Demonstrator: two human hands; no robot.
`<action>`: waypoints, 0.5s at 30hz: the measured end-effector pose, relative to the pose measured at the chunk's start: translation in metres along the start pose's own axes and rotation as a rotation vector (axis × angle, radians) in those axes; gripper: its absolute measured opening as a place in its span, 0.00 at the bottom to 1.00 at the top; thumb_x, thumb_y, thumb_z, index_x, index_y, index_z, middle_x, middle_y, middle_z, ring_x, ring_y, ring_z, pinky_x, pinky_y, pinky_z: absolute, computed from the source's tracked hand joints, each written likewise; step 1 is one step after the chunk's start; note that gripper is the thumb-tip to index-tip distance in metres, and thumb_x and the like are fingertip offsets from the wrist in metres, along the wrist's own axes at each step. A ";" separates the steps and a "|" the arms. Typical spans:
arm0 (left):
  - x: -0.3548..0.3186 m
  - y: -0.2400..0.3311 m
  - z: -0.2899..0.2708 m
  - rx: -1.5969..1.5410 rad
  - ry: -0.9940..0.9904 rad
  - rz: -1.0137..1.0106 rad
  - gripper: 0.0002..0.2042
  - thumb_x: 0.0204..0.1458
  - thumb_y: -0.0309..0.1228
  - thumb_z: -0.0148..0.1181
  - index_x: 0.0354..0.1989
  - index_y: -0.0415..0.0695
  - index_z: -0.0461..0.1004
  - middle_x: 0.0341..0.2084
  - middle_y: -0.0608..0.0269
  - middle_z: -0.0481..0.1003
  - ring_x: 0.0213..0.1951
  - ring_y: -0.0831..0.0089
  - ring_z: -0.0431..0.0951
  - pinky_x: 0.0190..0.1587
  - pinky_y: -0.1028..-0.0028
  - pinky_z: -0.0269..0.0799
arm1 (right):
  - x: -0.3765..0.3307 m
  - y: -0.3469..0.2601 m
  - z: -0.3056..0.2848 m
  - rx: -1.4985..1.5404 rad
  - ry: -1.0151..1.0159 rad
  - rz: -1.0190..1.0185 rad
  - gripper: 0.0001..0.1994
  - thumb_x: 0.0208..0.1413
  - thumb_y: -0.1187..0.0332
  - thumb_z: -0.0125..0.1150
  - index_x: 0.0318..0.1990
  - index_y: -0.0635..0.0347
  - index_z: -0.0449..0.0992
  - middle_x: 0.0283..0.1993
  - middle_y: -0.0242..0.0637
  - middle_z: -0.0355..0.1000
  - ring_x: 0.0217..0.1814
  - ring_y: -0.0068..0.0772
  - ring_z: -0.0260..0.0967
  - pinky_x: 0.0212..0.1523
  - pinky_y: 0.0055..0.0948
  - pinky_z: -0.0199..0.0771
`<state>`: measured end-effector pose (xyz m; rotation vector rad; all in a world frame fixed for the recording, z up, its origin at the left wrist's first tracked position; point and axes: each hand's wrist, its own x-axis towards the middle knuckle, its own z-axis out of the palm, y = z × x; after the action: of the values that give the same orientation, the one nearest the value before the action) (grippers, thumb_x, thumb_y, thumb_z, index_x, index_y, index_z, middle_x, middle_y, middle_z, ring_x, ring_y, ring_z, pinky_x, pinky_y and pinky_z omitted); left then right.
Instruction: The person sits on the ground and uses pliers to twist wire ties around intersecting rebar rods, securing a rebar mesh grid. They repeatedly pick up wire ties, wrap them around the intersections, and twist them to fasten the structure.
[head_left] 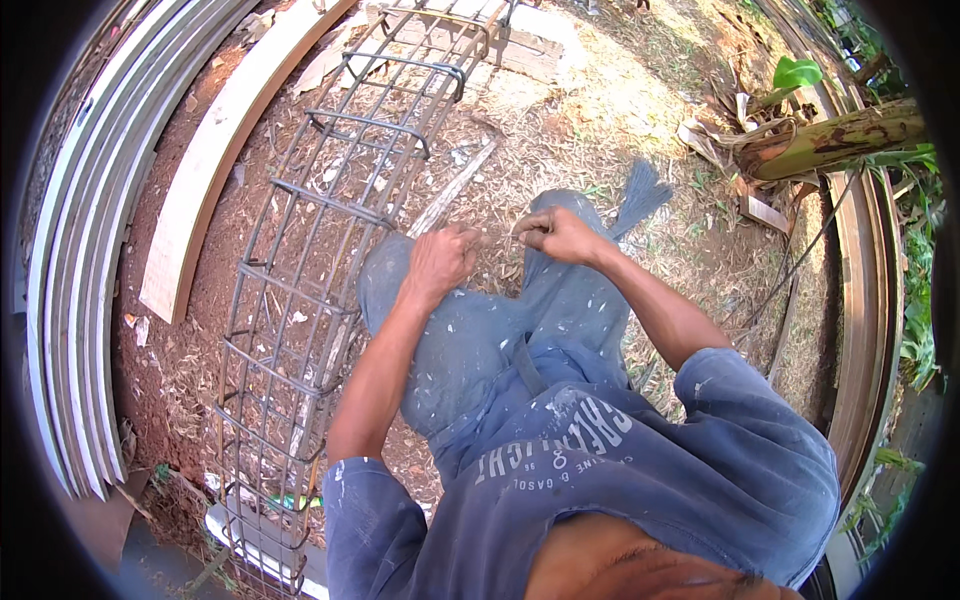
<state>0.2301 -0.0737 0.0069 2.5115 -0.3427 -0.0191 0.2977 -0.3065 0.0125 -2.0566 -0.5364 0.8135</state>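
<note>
The steel cage is slanting lower-left to top-centre, lying nearer the left hand than the right hand; both are holding fingers bent, any pinch unclear.

"Where are the hands?"
"The left hand is at the left knee; the right hand, curled, is near it, at the right knee."
"What is around?"
"A steel cage lies left of the left hand; a dark wire bundle, right of the right hand."
</note>
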 end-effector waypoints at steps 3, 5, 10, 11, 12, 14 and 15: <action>-0.006 -0.006 0.006 0.130 -0.192 0.082 0.10 0.53 0.35 0.58 0.36 0.43 0.80 0.31 0.51 0.75 0.26 0.52 0.78 0.32 0.59 0.75 | -0.013 0.027 -0.019 -0.001 0.038 0.111 0.13 0.56 0.65 0.61 0.45 0.62 0.79 0.40 0.38 0.78 0.41 0.29 0.73 0.46 0.30 0.72; -0.003 -0.002 0.007 0.036 -0.035 0.047 0.09 0.52 0.34 0.60 0.35 0.43 0.80 0.29 0.51 0.75 0.27 0.52 0.78 0.32 0.58 0.74 | -0.020 0.038 -0.027 -0.058 0.044 0.114 0.16 0.56 0.61 0.62 0.46 0.62 0.79 0.44 0.39 0.78 0.44 0.34 0.75 0.48 0.33 0.72; 0.013 0.023 0.007 -0.015 0.001 -0.016 0.10 0.49 0.34 0.64 0.36 0.43 0.81 0.29 0.52 0.75 0.30 0.53 0.78 0.34 0.60 0.74 | -0.013 0.015 0.009 -0.132 0.079 0.002 0.17 0.56 0.61 0.62 0.50 0.61 0.77 0.44 0.40 0.78 0.43 0.33 0.74 0.47 0.32 0.72; 0.017 0.024 0.005 -0.042 0.018 -0.038 0.10 0.49 0.34 0.64 0.36 0.43 0.81 0.29 0.53 0.74 0.31 0.54 0.78 0.35 0.61 0.74 | -0.011 0.010 0.010 0.006 0.077 0.025 0.16 0.56 0.62 0.62 0.49 0.61 0.77 0.44 0.40 0.78 0.42 0.32 0.74 0.46 0.32 0.72; 0.018 0.023 0.001 -0.067 0.034 -0.069 0.10 0.48 0.34 0.65 0.37 0.43 0.81 0.29 0.53 0.74 0.32 0.55 0.78 0.36 0.62 0.74 | -0.009 0.003 0.012 0.148 0.062 0.050 0.16 0.57 0.64 0.61 0.49 0.62 0.77 0.43 0.40 0.78 0.41 0.30 0.73 0.46 0.31 0.72; 0.025 0.020 -0.012 -0.145 0.018 -0.169 0.14 0.47 0.36 0.66 0.41 0.44 0.80 0.35 0.52 0.74 0.38 0.55 0.77 0.43 0.63 0.74 | -0.001 0.012 0.004 0.237 0.093 0.007 0.13 0.57 0.68 0.60 0.48 0.62 0.79 0.40 0.40 0.78 0.40 0.27 0.72 0.45 0.29 0.71; 0.027 0.015 -0.017 -0.105 0.147 -0.148 0.15 0.47 0.36 0.66 0.43 0.44 0.79 0.38 0.50 0.73 0.40 0.53 0.76 0.46 0.61 0.72 | 0.006 0.013 0.000 0.241 0.113 0.065 0.13 0.58 0.67 0.59 0.48 0.60 0.79 0.40 0.41 0.78 0.39 0.28 0.72 0.43 0.29 0.72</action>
<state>0.2543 -0.0823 0.0312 2.4121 -0.0933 0.0867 0.3027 -0.3102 0.0002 -1.8914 -0.2949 0.7558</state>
